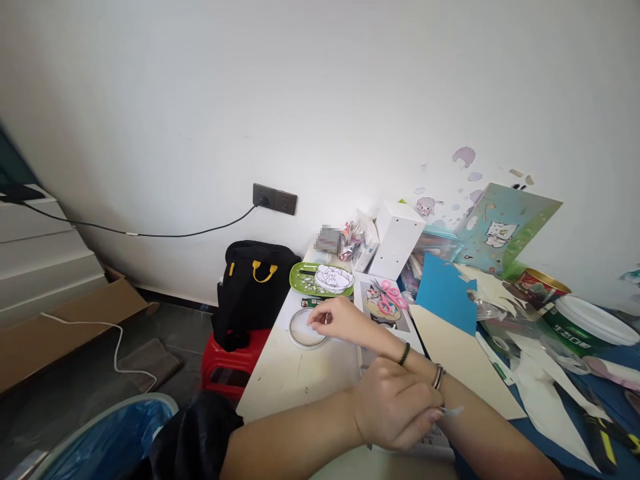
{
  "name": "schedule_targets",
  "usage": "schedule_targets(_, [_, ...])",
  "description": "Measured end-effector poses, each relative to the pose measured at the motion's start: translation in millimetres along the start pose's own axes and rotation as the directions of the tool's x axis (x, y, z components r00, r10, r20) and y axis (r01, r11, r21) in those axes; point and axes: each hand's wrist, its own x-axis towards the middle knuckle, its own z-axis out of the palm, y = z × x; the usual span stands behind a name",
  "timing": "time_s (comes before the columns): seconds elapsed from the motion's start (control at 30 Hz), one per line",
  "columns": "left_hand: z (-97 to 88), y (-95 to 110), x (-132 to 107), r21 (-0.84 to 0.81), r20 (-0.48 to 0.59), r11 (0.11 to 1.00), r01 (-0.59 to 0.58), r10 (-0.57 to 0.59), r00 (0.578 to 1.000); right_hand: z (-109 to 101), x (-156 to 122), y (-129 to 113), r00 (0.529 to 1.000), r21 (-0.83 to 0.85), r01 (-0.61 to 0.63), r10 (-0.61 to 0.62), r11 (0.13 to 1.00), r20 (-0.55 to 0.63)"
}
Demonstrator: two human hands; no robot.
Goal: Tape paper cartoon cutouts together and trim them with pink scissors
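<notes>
My right hand (334,321) reaches far across the white table (280,380), fingers curled in a pinch on the rim of a clear tape roll (303,333) that lies flat there. Two bracelets show on that wrist. My left hand (395,408) is nearer to me and crosses over the right forearm. Its fingers are closed, pinching a small translucent strip of tape (453,411) that sticks out to the right.
Behind the roll are a green tray (300,277) with a paper cut-out, pink scissors (393,297) on a printed sheet, and a white box (397,241). Blue paper (444,293), beige card (465,360), tubs and scraps crowd the right. A black bag (253,287) rests on a red stool (227,361) at left.
</notes>
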Motion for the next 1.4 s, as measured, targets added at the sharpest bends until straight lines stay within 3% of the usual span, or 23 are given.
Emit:
schedule_targets(0.13, [0.0, 0.7, 0.4, -0.006, -0.038, 1.000, -0.012, 0.012, 0.999, -0.6, -0.6, -3.8, 1.000, -0.016, 0.015, -0.015, 1.000, 0.003])
schedule_targets(0.3, [-0.9, 0.0, 0.9, -0.029, -0.096, 0.999, -0.015, 0.013, 0.995, -2.1, 0.2, 2.3, 0.996, -0.050, -0.044, 0.039, 0.998, -0.084])
schedule_targets(0.53, [-4.8, 0.7, 3.7, -0.038, -0.072, 0.999, 0.009, -0.012, 0.997, -7.1, -5.1, 2.9, 0.978, -0.052, -0.096, 0.084, 0.994, -0.190])
schedule_targets(0.67, [-8.9, 1.0, 6.4, -0.048, -0.050, 0.999, 0.010, -0.012, 0.999, -24.1, -16.0, 2.5, 0.964, -0.024, -0.099, 0.090, 0.995, -0.250])
schedule_targets(0.73, [-11.0, 1.6, 6.3, -0.065, -0.035, 0.996, 0.054, -0.056, 0.998, -36.5, -28.1, 5.4, 0.958, 0.004, -0.103, 0.100, 0.995, -0.268])
schedule_targets(0.8, [-12.7, 2.7, 5.2, -0.133, -0.018, 0.972, 0.192, -0.196, 0.980, -48.3, -45.7, 9.9, 0.951, 0.042, -0.112, 0.120, 0.993, -0.285])
schedule_targets(0.93, [-14.0, 4.1, 3.4, -0.257, 0.022, 0.838, 0.482, -0.493, 0.870, -62.3, -88.7, 18.2, 0.923, 0.117, -0.129, 0.162, 0.985, -0.349])
schedule_targets(1.1, [-10.6, -1.4, 8.4, -0.307, 0.069, 0.655, 0.691, -0.709, 0.702, -61.5, -123.9, 23.8, 0.847, 0.171, -0.086, 0.163, 0.982, -0.505])
schedule_targets(1.17, [-8.2, -5.6, 11.4, -0.336, 0.112, 0.550, 0.765, -0.783, 0.612, -59.1, -129.6, 26.7, 0.822, 0.194, -0.040, 0.143, 0.980, -0.551])
schedule_targets(1.27, [-5.1, -12.0, 14.9, -0.367, 0.183, 0.389, 0.845, -0.860, 0.476, -56.4, -134.9, 31.4, 0.843, 0.302, 0.044, 0.127, 0.952, -0.524])
schedule_targets(1.4, [-4.3, -17.4, 18.4, -0.340, 0.228, 0.335, 0.879, -0.877, 0.422, -55.2, -139.6, 35.6, 0.858, 0.400, 0.016, 0.193, 0.916, -0.476])
